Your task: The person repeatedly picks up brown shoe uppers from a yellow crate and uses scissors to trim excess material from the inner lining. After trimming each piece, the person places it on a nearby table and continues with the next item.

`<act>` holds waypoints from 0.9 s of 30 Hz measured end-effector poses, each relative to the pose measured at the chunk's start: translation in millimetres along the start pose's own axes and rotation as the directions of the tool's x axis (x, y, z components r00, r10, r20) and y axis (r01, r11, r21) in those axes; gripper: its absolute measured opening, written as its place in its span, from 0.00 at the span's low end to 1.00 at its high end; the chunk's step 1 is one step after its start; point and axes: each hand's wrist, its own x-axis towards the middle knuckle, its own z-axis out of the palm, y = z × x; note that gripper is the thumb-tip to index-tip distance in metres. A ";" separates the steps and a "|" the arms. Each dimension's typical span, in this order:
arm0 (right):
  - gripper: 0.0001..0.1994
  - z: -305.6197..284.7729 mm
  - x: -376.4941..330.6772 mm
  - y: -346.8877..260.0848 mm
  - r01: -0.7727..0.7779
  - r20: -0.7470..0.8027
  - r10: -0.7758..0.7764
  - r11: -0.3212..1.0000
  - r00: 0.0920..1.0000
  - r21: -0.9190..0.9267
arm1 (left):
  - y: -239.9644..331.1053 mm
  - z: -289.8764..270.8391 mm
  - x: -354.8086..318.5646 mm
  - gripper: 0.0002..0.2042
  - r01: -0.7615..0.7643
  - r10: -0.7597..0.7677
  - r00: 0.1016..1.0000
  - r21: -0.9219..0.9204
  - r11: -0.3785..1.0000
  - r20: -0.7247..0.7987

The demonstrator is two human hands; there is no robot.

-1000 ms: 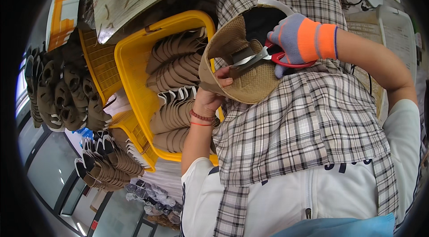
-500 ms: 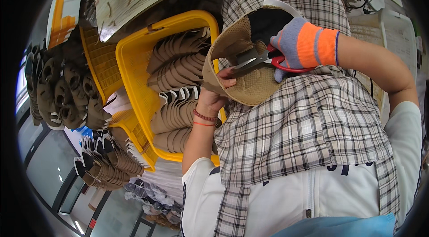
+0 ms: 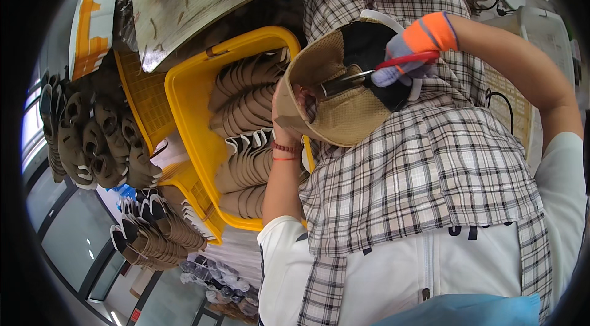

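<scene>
Scissors with red loop handles [image 3: 369, 71] sit clamped in the right hand's [image 3: 413, 55] gloved grip at one o'clock, elbow bent, blades inside the tan mesh shoe upper [image 3: 344, 111]. The left hand [image 3: 294, 111], forearm raised, closes its grip on the upper's edge beside the yellow plastic crate [image 3: 184, 111].

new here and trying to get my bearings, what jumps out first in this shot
At centre, the left hand holds up a tan mesh shoe upper while the right hand, in a grey and orange glove, works red-handled scissors at it. Left of that, a bright yellow crate is packed with rows of similar tan uppers. A plaid cloth covers the person's lap below.
</scene>
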 end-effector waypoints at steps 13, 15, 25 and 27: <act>0.33 -22.0 9.4 -29.8 0.112 0.066 -0.108 0.992 0.992 -0.062 | 19.4 28.1 7.3 0.07 0.187 -0.228 0.953 -0.204 0.961 -0.201; 0.33 -20.9 7.2 -34.1 0.091 0.043 -0.088 0.993 0.995 -0.079 | 19.2 29.7 7.1 0.07 0.164 -0.198 0.959 -0.170 0.972 -0.205; 0.29 7.2 -4.7 -18.6 -0.006 -0.236 -0.005 0.999 0.972 -0.045 | 15.9 38.0 2.9 0.09 0.064 -0.083 0.979 -0.108 0.992 -0.184; 0.25 12.4 -18.5 -0.5 -0.011 -0.283 -0.027 0.991 0.959 -0.131 | 10.5 32.9 2.1 0.07 0.016 -0.033 0.982 -0.090 0.996 -0.187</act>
